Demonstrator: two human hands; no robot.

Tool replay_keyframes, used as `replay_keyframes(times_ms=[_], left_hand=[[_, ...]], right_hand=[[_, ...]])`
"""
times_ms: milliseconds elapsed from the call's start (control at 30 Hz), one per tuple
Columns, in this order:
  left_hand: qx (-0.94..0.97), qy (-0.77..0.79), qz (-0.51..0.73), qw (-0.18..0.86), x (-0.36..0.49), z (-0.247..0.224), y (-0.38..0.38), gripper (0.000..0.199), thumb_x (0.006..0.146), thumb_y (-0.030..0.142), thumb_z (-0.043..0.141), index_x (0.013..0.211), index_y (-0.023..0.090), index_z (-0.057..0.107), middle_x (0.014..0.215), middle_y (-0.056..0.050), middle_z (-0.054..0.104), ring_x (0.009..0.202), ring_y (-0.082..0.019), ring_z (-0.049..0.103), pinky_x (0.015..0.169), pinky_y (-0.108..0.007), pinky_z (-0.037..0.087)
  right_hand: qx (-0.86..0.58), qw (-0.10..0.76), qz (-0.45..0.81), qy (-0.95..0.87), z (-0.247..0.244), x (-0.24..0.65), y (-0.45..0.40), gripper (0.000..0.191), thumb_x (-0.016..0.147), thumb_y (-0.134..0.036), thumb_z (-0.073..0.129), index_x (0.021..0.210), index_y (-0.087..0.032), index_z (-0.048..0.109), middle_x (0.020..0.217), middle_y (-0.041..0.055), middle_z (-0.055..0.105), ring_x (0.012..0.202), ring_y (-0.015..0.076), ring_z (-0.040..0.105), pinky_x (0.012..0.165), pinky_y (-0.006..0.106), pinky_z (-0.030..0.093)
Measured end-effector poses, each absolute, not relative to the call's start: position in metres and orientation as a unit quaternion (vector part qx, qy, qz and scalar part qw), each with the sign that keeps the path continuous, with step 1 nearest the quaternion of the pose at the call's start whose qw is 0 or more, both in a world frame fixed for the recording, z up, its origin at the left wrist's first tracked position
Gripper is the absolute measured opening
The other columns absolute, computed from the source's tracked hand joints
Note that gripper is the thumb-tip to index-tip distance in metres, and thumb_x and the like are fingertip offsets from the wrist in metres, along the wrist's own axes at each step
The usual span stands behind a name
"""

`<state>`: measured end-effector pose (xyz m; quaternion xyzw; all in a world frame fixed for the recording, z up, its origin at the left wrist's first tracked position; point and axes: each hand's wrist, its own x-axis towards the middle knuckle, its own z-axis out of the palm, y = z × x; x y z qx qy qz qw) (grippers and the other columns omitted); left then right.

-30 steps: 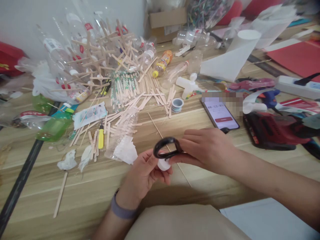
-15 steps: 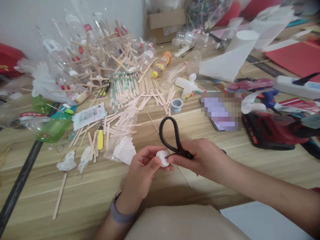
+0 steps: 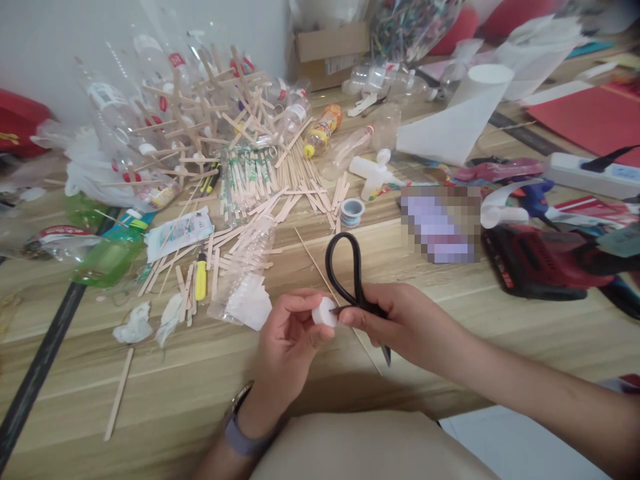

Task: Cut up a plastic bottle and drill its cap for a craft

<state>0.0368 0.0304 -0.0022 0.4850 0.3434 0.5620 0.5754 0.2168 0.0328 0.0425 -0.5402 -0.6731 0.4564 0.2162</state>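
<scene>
My left hand [image 3: 290,340] pinches a small white bottle cap [image 3: 325,312] between thumb and fingers, above the table's near edge. In my right hand [image 3: 405,320] is a pair of black-handled scissors [image 3: 354,283], with one handle loop sticking up and the other hidden by the hand. The blades are spread. One blade's tip meets the face of the cap; the other blade points down below my fingers. Whether the tip has gone into the cap I cannot tell. A thin wooden skewer [image 3: 318,267] lies on the table behind the hands.
Plastic bottles [image 3: 107,100] and wooden craft sticks [image 3: 200,147] crowd the back left. A yellow-handled screwdriver [image 3: 201,279] and a green bottle [image 3: 110,257] lie at left. A wire spool [image 3: 353,211] stands mid-table. To the right are a blurred-out phone [image 3: 440,227] and a red cordless drill [image 3: 540,260].
The scissors have turned and spread, so the second blade now shows below my right hand. The handle loop has shifted slightly right. My left hand still holds the cap, tilted a little differently.
</scene>
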Motion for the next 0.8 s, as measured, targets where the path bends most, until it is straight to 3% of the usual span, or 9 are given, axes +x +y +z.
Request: replay_keyframes(times_ms=[200,367,500,633,733,800], left_hand=[[0.434,0.319,0.530,0.655,0.034,-0.006,0.030,0.021,0.075,0.027,0.081,0.093,0.030,0.071,0.099,0.001,0.068,0.067,-0.014,0.070,0.059,-0.028,0.061],[0.449,0.312,0.555,0.626,0.036,-0.002,0.029,0.022,0.073,0.018,0.081,0.091,0.028,0.073,0.100,0.001,0.068,0.075,-0.014,0.071,0.065,-0.028,0.063],[0.507,0.320,0.571,0.561,0.036,-0.001,0.029,0.024,0.074,0.013,0.079,0.093,0.026,0.073,0.102,-0.002,0.070,0.082,-0.015,0.070,0.067,-0.026,0.062],[0.566,0.343,0.577,0.479,0.033,-0.002,0.029,0.023,0.075,0.011,0.078,0.090,0.026,0.072,0.102,-0.003,0.071,0.086,-0.016,0.069,0.066,-0.024,0.059],[0.596,0.339,0.580,0.441,0.032,-0.002,0.029,0.022,0.075,0.011,0.077,0.089,0.026,0.070,0.104,-0.003,0.071,0.084,-0.015,0.069,0.068,-0.024,0.058],[0.592,0.329,0.578,0.455,0.032,-0.003,0.028,0.021,0.075,0.012,0.078,0.089,0.026,0.070,0.105,-0.002,0.072,0.083,-0.015,0.069,0.068,-0.024,0.057]], right_hand=[[-0.504,0.220,0.127,-0.825,0.048,0.226,0.034,0.037,0.101,-0.043,0.043,0.081,-0.019,0.063,0.072,0.0028,0.069,0.063,0.0168,0.063,0.053,0.026,0.032],[-0.504,0.200,0.088,-0.835,0.046,0.224,0.030,0.038,0.101,-0.044,0.044,0.077,-0.019,0.060,0.066,0.0014,0.067,0.057,0.0169,0.063,0.051,0.027,0.030],[-0.553,0.187,0.161,-0.796,0.043,0.219,0.028,0.034,0.095,-0.044,0.055,0.071,-0.020,0.056,0.057,-0.0009,0.060,0.049,0.0148,0.054,0.047,0.025,0.026],[-0.582,0.188,0.350,-0.709,0.045,0.214,0.028,0.041,0.092,-0.047,0.054,0.062,-0.021,0.047,0.048,-0.0048,0.047,0.044,0.0105,0.044,0.043,0.023,0.024],[-0.554,0.179,0.511,-0.632,0.046,0.213,0.030,0.045,0.092,-0.056,0.048,0.064,-0.021,0.047,0.047,-0.0051,0.048,0.042,0.0103,0.046,0.041,0.021,0.028],[-0.547,0.169,0.533,-0.623,0.047,0.214,0.031,0.045,0.092,-0.057,0.048,0.065,-0.021,0.049,0.048,-0.0045,0.050,0.043,0.0110,0.048,0.041,0.022,0.030]])
